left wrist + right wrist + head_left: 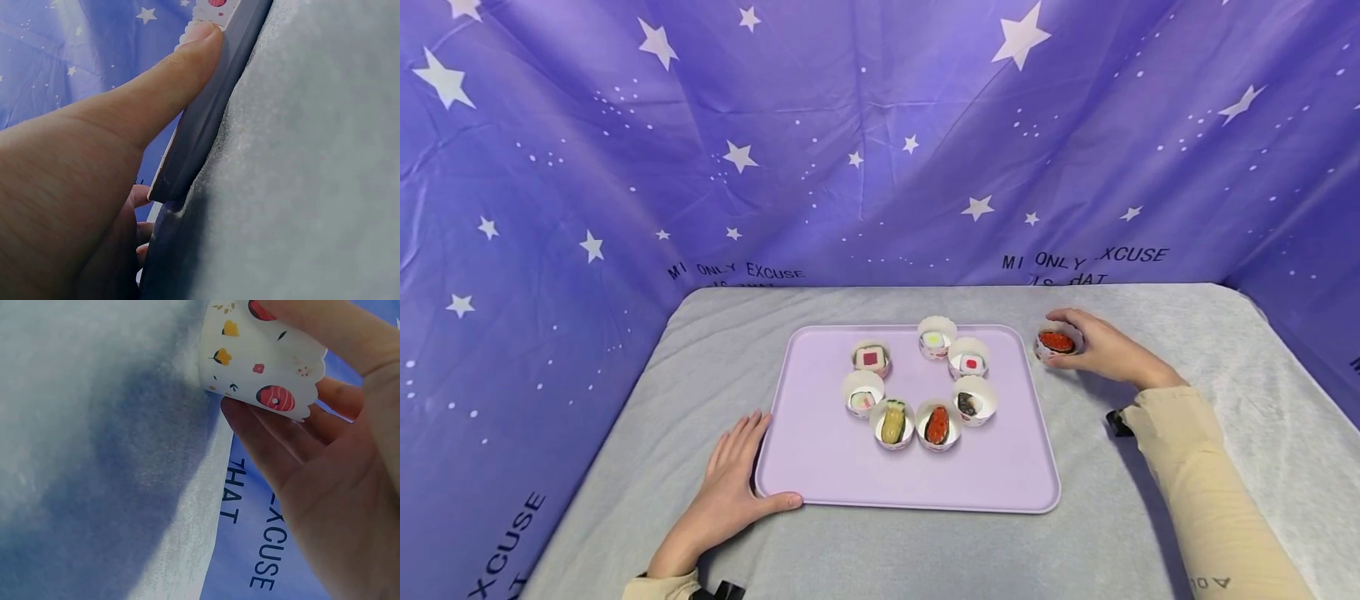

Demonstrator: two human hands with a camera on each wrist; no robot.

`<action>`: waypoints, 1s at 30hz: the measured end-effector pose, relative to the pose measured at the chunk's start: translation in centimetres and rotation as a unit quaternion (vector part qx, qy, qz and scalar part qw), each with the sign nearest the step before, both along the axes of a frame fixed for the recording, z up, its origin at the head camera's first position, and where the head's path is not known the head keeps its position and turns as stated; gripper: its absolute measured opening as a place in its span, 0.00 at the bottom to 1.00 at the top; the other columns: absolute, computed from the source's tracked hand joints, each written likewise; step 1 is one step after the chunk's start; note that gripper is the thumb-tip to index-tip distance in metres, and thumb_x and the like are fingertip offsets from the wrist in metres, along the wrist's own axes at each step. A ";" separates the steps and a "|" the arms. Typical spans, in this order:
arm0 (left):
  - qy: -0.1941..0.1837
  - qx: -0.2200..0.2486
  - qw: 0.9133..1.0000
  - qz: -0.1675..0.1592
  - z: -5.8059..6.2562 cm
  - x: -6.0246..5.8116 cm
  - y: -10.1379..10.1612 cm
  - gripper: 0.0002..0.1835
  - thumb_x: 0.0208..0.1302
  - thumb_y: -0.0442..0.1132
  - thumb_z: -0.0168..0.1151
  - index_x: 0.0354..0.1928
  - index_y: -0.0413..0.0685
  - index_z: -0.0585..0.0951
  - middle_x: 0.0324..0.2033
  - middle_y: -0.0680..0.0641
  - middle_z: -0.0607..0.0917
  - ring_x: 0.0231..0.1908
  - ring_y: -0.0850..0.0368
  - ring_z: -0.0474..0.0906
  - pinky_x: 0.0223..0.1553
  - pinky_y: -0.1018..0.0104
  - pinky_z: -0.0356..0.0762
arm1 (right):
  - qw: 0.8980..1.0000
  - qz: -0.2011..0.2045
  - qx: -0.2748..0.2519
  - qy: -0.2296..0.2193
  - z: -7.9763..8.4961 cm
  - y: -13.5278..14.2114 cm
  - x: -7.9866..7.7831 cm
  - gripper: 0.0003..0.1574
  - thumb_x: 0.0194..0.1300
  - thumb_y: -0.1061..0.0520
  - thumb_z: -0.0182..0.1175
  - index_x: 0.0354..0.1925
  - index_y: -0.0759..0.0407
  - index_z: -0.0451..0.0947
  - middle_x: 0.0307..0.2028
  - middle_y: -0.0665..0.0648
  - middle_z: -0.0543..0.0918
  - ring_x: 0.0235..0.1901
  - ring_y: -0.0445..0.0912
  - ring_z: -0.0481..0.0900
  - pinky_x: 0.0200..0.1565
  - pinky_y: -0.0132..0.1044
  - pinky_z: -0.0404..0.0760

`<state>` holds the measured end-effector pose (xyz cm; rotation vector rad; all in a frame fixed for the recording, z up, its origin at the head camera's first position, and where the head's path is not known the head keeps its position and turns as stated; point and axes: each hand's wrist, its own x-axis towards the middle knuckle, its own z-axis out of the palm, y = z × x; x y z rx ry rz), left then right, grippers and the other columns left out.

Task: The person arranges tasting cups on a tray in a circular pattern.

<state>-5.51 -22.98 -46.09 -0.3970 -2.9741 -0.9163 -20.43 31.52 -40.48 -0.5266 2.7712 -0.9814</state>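
To the right of the lilac tray (827, 479), my right hand (1101, 346) holds a paper cup (1040, 352) between thumb and fingers. A piece of toy sushi with orange-red roe (1057, 341) lies in it. In the right wrist view, the scalloped paper cup (250, 362) shows a flower print, and its base is close over the grey cloth. My left hand (730, 479) rests at the tray's near left corner, fingers straight along the left side and thumb on the front edge. The left wrist view shows the thumb against the tray's rim (203, 119).
Several paper cups with sushi pieces form a curve on the tray, among them a red roe one (937, 425), a yellow one (892, 423) and a dark-topped one (970, 404). Grey cloth (880, 554) covers the table. A purple star-print curtain (820, 183) stands behind.
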 end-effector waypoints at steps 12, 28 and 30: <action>0.001 -0.001 1.000 -0.002 -0.1 0.0 -0.1 0.64 0.43 0.67 0.75 0.77 0.43 0.56 0.74 0.34 0.57 0.74 0.35 0.47 0.71 0.36 0.41 | 1.000 -0.003 0.007 0.011 -0.3 0.3 -0.1 0.44 0.60 0.49 0.72 0.65 0.68 0.66 0.62 0.71 0.72 0.63 0.66 0.69 0.63 0.65 0.65; 0.001 -0.003 1.000 0.000 -0.1 0.0 -0.1 0.64 0.44 0.67 0.75 0.77 0.42 0.56 0.74 0.34 0.57 0.74 0.35 0.47 0.71 0.36 0.41 | 0.999 0.001 -0.002 0.049 1.3 -0.5 0.0 0.35 0.63 0.52 0.70 0.62 0.65 0.70 0.57 0.68 0.77 0.59 0.64 0.73 0.62 0.65 0.66; 0.001 -0.001 1.000 0.000 -0.1 0.0 -0.1 0.64 0.44 0.67 0.75 0.76 0.42 0.56 0.74 0.34 0.57 0.74 0.35 0.47 0.71 0.36 0.41 | 0.998 0.003 0.001 0.058 1.7 -0.8 0.0 0.35 0.62 0.52 0.70 0.62 0.64 0.70 0.57 0.67 0.78 0.58 0.63 0.73 0.61 0.65 0.67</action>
